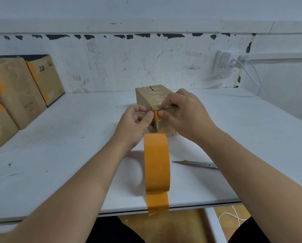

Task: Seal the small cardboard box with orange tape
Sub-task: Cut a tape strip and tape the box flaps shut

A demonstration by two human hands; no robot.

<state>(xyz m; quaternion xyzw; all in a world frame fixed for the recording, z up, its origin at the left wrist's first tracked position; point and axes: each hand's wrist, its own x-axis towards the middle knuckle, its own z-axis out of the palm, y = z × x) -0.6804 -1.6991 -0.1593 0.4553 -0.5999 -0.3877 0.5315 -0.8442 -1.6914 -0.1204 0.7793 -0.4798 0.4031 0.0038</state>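
The small cardboard box point(145, 95) stands on the white table point(67, 137), its top covered with old clear tape. A short strip of orange tape point(156, 117) sits on the near face, just under the top front edge. My left hand point(136, 121) has curled fingers and pinches the strip's left side with the thumb. My right hand point(183, 114) pinches the box's top front edge just above the strip, between forefinger and thumb. The orange tape roll point(156, 162) stands on its edge in front of the box, its loose end hanging over the table's front edge.
Scissors point(197, 164) lie on the table to the right of the roll. Larger cardboard boxes point(17, 95) with orange tape are stacked at the left against the wall. A wall socket with a white cable point(251, 72) is at the back right.
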